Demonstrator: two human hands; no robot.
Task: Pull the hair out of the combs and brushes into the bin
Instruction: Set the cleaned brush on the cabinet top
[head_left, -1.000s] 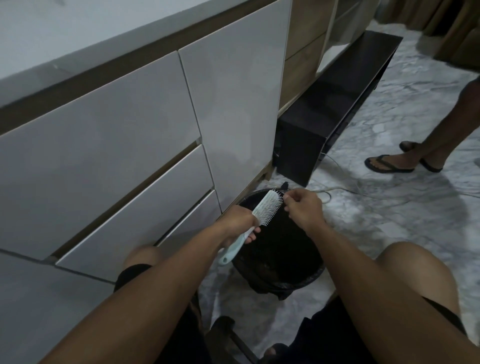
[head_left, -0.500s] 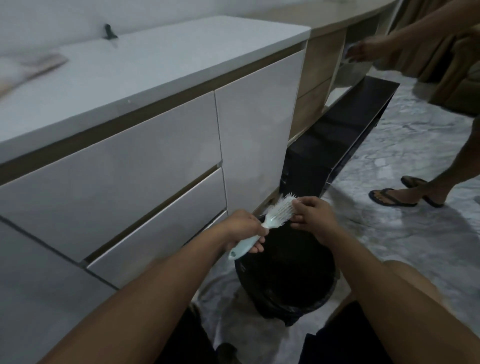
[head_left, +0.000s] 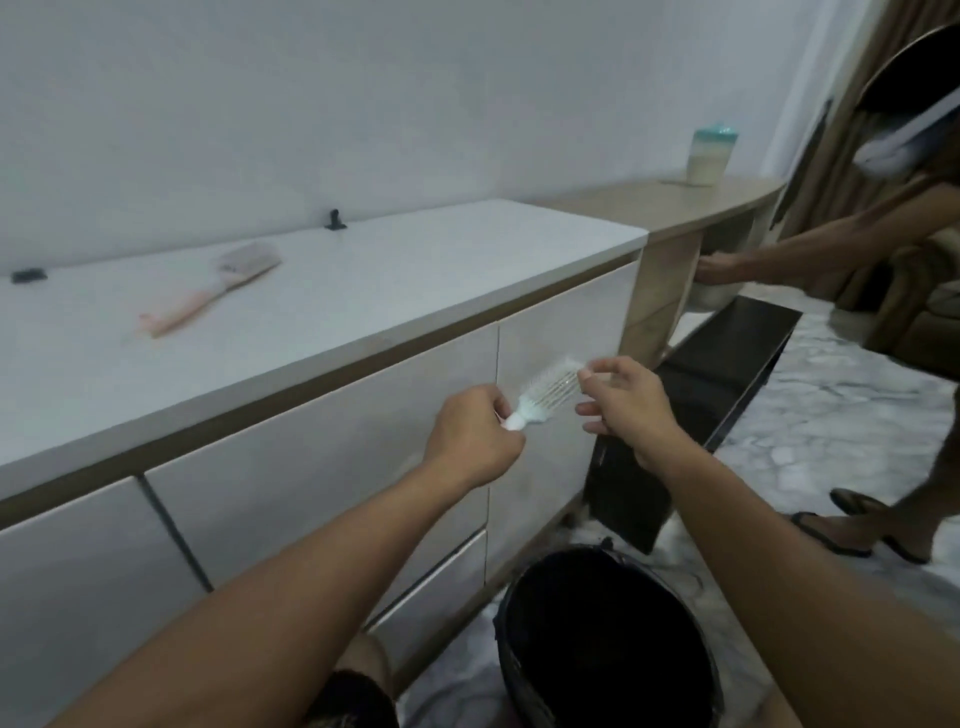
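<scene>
My left hand (head_left: 470, 436) grips the handle of a pale blue brush (head_left: 545, 394), its white bristles facing me, raised before the cabinet (head_left: 322, 436) above the black bin (head_left: 602, 639). My right hand (head_left: 626, 402) pinches at the brush's tip, other fingers loosely spread.

Plastic brush (head_left: 548, 392), glossy cabinet fronts (head_left: 322, 441), marble floor (head_left: 831, 415)

Left hand (head_left: 470, 434): you grip the white brush (head_left: 548, 392) by its handle, above the bin (head_left: 605, 639).
Right hand (head_left: 626, 405): your fingertips pinch at the bristles.
</scene>
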